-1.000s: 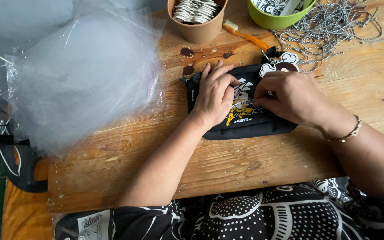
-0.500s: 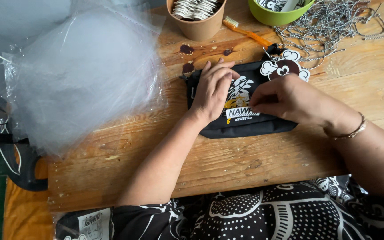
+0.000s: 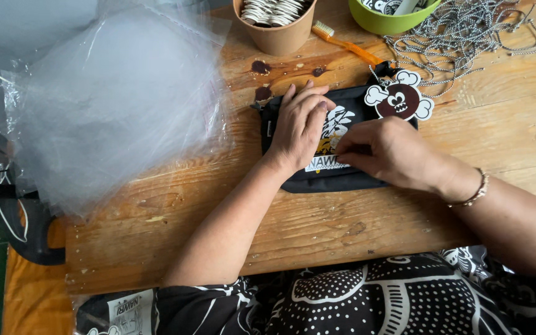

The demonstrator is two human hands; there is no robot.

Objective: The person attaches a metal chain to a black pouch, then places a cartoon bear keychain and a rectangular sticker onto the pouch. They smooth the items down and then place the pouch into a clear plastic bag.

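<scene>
A black pouch [image 3: 336, 177] lies flat on the wooden table [image 3: 355, 229], its skull tag [image 3: 400, 99] at the top right corner. The left hand [image 3: 299, 127] presses it flat, fingers spread, steadying it while the right hand [image 3: 389, 155] pinches its printed label [image 3: 327, 164]. Clear bags [image 3: 113, 105] are heaped left.

One head-worn camera looks steeply down, close, at the wooden table [image 3: 156, 242].

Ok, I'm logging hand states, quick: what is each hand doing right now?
Left hand: open, flat on the black pouch.
Right hand: fingers pinched at the pouch's printed patch.
</scene>
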